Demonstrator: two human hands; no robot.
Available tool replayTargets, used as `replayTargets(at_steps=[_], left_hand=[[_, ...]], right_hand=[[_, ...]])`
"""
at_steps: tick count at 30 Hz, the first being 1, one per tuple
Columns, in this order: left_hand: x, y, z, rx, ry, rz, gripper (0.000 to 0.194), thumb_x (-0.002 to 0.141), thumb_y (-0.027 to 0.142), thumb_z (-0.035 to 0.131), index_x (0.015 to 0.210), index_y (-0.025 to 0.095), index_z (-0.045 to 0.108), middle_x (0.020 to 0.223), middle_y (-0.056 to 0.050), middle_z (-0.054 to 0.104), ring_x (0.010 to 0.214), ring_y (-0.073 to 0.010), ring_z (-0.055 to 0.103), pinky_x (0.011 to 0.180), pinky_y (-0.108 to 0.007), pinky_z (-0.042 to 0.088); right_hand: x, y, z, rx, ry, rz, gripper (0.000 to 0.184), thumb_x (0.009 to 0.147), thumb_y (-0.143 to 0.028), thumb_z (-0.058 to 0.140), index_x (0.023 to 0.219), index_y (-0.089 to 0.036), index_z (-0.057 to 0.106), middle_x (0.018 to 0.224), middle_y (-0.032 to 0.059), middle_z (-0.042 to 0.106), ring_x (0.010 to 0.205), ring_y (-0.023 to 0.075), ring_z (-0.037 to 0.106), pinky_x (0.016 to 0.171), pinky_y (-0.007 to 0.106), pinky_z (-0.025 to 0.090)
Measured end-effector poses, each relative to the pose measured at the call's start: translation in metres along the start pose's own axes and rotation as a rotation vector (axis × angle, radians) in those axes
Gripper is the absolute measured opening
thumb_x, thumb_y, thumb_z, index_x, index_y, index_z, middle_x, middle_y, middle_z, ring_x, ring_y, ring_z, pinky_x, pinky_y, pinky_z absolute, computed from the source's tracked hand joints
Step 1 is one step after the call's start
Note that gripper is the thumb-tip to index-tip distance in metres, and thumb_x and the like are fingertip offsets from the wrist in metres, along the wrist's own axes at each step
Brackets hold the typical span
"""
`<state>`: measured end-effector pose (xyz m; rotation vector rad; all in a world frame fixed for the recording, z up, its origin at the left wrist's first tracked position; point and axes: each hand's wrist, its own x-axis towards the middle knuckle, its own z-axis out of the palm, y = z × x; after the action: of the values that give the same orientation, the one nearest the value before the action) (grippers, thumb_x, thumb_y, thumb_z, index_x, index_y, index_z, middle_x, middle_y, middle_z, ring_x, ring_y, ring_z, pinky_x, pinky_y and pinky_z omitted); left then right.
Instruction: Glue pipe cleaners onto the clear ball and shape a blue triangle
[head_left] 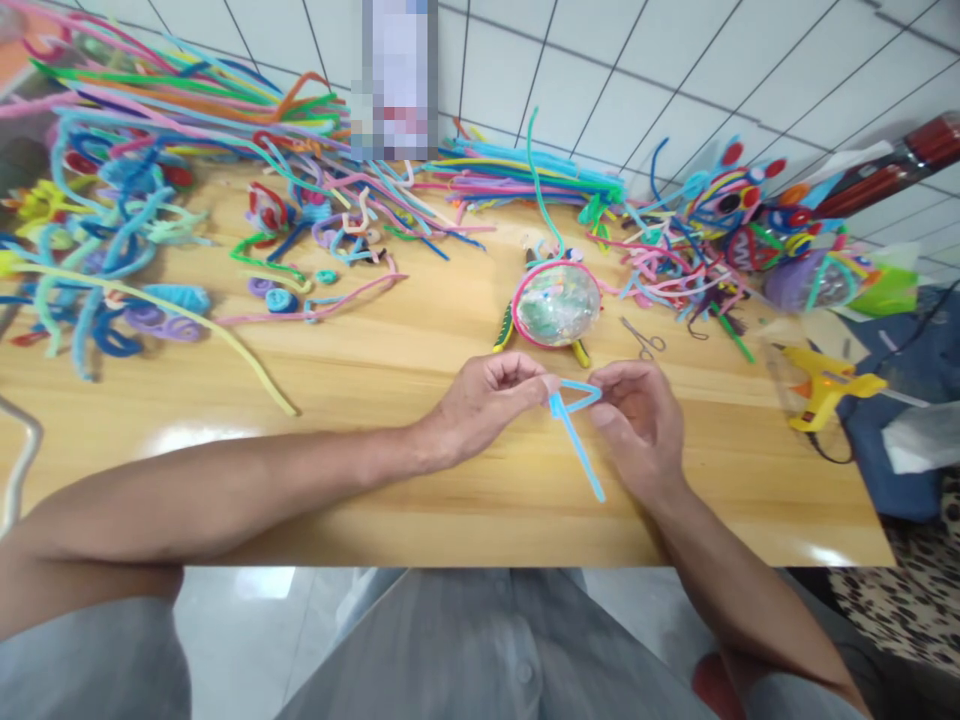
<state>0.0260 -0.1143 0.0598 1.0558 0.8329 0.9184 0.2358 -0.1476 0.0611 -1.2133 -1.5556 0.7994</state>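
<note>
A light-blue pipe cleaner is bent into a small triangle, with one straight tail hanging down toward the table's front edge. My left hand pinches it at the corner where the tail leaves the triangle. At the opposite point of the triangle, my right hand has thumb and fingers closed on the pipe cleaner. Just beyond my hands is a clear round ball with a pink rim, a teal pipe cleaner rising behind it. Green and yellow plier handles stick out from under the ball.
Small scissors lie right of the ball. A yellow glue gun rests at the table's right side, its cord over the edge. Bundles of pipe cleaners line the tiled wall. Twisted blue pieces crowd the left; finished-looking crafts stand at the back right.
</note>
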Motion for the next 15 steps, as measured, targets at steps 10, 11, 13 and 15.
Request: replayTargets(at_steps=[10, 11, 13, 15], left_hand=[[-0.003, 0.04, 0.007, -0.035, 0.004, 0.22, 0.048, 0.079, 0.061, 0.085, 0.075, 0.016, 0.07, 0.061, 0.003, 0.059, 0.061, -0.0094, 0.052, 0.064, -0.024, 0.046], [-0.002, 0.044, 0.007, -0.04, 0.011, 0.251, 0.046, 0.08, 0.059, 0.085, 0.076, 0.016, 0.07, 0.062, 0.003, 0.06, 0.061, -0.0092, 0.052, 0.065, -0.025, 0.047], [0.001, 0.052, 0.008, -0.052, 0.012, 0.319, 0.043, 0.082, 0.057, 0.084, 0.079, 0.016, 0.071, 0.065, 0.002, 0.063, 0.062, -0.0092, 0.053, 0.068, -0.025, 0.049], [0.006, 0.061, 0.009, -0.061, 0.006, 0.383, 0.043, 0.084, 0.057, 0.082, 0.08, 0.015, 0.07, 0.069, 0.001, 0.065, 0.066, -0.0099, 0.056, 0.071, -0.026, 0.05]], right_hand=[[0.019, -0.035, 0.006, 0.148, -0.143, 0.226, 0.036, 0.085, -0.059, 0.078, 0.083, -0.024, 0.074, 0.077, 0.0016, 0.071, 0.074, 0.0194, 0.063, 0.071, 0.032, 0.054], [0.026, -0.043, 0.007, 0.14, -0.153, 0.2, 0.036, 0.086, -0.059, 0.077, 0.085, -0.024, 0.075, 0.078, 0.002, 0.072, 0.074, 0.0198, 0.064, 0.07, 0.032, 0.054], [0.041, -0.059, 0.009, 0.108, -0.176, 0.14, 0.035, 0.085, -0.059, 0.077, 0.086, -0.024, 0.077, 0.08, 0.0027, 0.075, 0.074, 0.0208, 0.067, 0.071, 0.033, 0.056], [0.054, -0.073, 0.009, 0.023, -0.157, 0.084, 0.031, 0.083, -0.055, 0.081, 0.084, -0.024, 0.077, 0.078, 0.0022, 0.076, 0.073, 0.0211, 0.069, 0.071, 0.033, 0.057]])
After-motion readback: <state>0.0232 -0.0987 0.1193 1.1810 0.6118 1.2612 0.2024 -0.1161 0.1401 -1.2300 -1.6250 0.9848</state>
